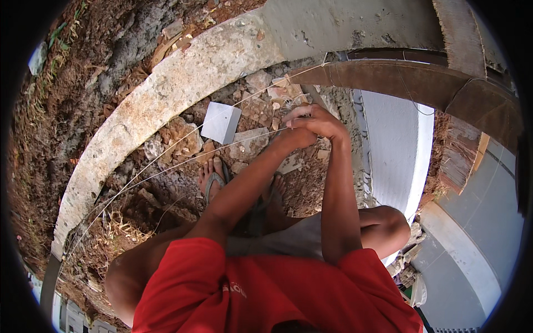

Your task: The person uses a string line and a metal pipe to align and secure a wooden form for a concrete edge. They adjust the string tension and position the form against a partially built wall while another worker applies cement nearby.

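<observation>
I squat over rubble with both hands close together in front of me. My left hand [300, 138] is closed where a thin pale string [222, 146] reaches it from the lower left. My right hand [317, 120] lies just above and against it, its fingers bent together at the same string's end. The fingertips partly hide one another, so the exact grip is unclear. A second string [266, 88] runs beyond my hands to the tip of a brown board [355, 73]. Left of my hands sits a small white-grey block [220, 122] with a tiny dark hole.
A rough concrete curb [166, 83] curves along the left and far side, with reddish soil [83, 105] behind it. Broken stones [250, 143] lie around my sandalled feet [213, 176]. A white wall [393, 139] stands at the right, below the brown board.
</observation>
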`<state>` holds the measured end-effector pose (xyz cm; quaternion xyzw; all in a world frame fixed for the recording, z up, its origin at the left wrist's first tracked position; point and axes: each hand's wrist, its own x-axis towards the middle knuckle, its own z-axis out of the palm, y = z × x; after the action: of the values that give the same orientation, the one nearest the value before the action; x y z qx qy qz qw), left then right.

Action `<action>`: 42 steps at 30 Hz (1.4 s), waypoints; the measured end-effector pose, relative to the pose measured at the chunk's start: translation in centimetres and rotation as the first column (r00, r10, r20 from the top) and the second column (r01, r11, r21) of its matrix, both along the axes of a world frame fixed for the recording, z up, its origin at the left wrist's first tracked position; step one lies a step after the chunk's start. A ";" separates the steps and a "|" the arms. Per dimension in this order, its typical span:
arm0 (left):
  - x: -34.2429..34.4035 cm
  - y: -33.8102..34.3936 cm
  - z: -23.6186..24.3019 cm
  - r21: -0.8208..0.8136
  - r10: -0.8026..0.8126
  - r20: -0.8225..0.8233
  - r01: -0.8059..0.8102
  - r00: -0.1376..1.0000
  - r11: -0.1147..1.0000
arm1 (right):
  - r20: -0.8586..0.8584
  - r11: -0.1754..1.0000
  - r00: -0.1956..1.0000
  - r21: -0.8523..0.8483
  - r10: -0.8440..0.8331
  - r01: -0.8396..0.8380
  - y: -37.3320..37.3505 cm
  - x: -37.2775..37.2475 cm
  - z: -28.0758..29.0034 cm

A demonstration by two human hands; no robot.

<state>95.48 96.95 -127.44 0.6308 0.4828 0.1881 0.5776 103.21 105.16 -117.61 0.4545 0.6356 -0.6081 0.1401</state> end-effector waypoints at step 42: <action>-12.4 1.0 0.8 -0.581 0.620 0.396 -0.339 0.677 0.740 | -0.165 0.750 0.754 0.098 -0.636 0.654 -3.5 -1.7 -2.7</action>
<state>83.11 97.90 -126.60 0.2340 0.4712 0.3956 0.7528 101.53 101.69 -120.30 0.6174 0.4905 -0.5959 -0.1520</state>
